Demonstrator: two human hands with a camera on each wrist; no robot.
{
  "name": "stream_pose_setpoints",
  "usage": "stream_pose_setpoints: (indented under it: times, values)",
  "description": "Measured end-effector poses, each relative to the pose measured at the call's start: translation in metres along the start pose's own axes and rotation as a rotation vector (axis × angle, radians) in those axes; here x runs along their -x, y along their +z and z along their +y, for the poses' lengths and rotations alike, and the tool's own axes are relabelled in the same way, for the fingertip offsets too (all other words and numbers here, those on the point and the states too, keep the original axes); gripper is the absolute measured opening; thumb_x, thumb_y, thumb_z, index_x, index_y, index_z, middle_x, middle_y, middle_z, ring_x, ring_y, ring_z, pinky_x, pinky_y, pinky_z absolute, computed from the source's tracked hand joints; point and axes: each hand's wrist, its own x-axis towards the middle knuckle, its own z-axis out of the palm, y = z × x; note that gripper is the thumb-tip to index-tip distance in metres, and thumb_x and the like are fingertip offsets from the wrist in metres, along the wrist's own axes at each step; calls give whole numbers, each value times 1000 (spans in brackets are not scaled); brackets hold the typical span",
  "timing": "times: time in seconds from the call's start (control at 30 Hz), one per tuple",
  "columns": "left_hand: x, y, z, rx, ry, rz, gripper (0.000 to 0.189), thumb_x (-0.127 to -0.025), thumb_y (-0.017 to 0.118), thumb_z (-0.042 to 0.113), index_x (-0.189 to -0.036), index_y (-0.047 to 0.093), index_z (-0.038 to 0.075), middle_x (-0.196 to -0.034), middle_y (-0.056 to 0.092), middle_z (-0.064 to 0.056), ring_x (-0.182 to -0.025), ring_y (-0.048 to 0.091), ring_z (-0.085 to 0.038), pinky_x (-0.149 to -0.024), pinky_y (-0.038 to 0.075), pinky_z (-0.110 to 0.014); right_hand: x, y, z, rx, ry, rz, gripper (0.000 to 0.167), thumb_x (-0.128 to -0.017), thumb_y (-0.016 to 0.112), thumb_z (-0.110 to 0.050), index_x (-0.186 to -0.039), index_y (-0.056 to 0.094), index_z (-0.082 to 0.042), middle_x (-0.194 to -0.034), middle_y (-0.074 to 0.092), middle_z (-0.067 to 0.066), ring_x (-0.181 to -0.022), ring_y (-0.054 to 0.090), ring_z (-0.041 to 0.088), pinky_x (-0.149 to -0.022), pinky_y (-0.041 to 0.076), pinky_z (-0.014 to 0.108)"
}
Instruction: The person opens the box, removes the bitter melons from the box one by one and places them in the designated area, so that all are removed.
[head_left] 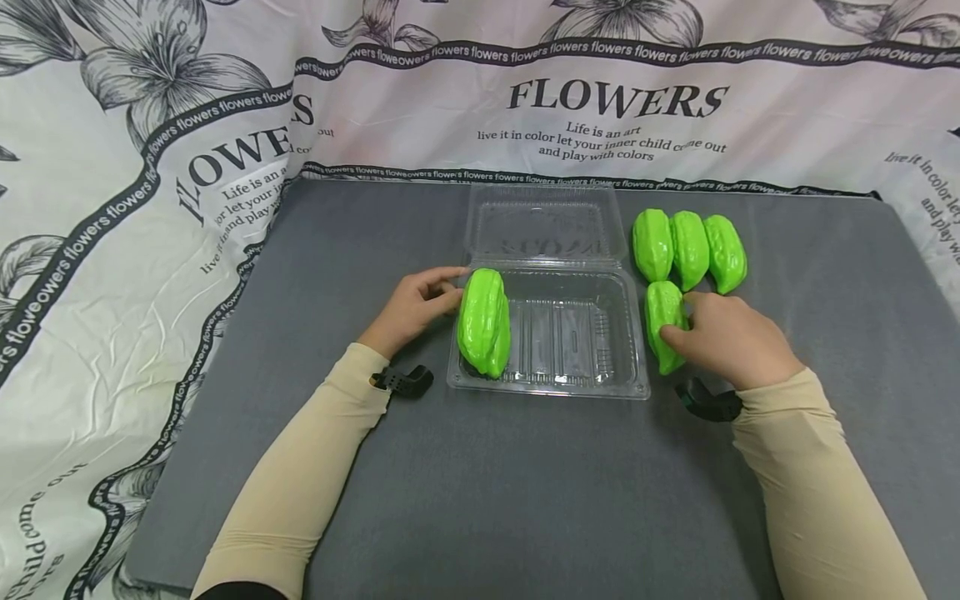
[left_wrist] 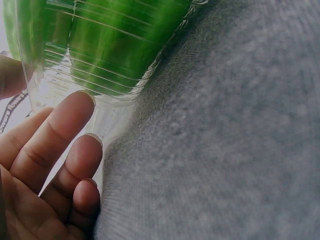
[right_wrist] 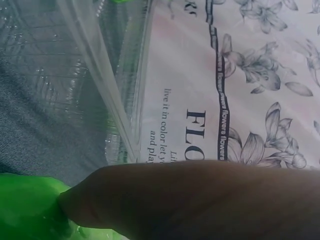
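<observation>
A clear plastic clamshell box (head_left: 555, 392) lies on the table with its lid (head_left: 543, 221) folded back. One green star fruit (head_left: 483, 325) lies inside at the left end. Beside that end is my left hand (head_left: 416, 308), thumb and fingertips right at the box's rim, its other fingers (left_wrist: 82, 155) loosely bent below the ribbed wall in the left wrist view. To the right of the box, my right hand (head_left: 731, 337) grips another green star fruit (head_left: 664, 325) between thumb and fingers. The right wrist view shows the thumb (right_wrist: 100, 200) pressed on this fruit; its other fingers are hidden there.
Three more green star fruits (head_left: 690, 250) stand in a row behind my right hand, close to the gripped one. The grey tabletop (head_left: 525, 492) ends at a flower-printed cloth (head_left: 420, 117) at the back and left. A black strap (head_left: 708, 404) is on each wrist.
</observation>
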Motion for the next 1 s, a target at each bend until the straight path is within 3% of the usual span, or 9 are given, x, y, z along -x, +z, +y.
stream_pose_setpoints:
  times: [1.0]
  values:
    - [0, 1, 1, 9, 9, 3, 42, -104, 66, 11, -145, 63, 3, -96, 73, -7, -86, 67, -16, -81, 57, -32, 0, 0, 0, 1, 32, -6, 44, -102, 58, -48, -81, 50, -11, -71, 49, 5, -67, 53, 26, -51, 38, 39]
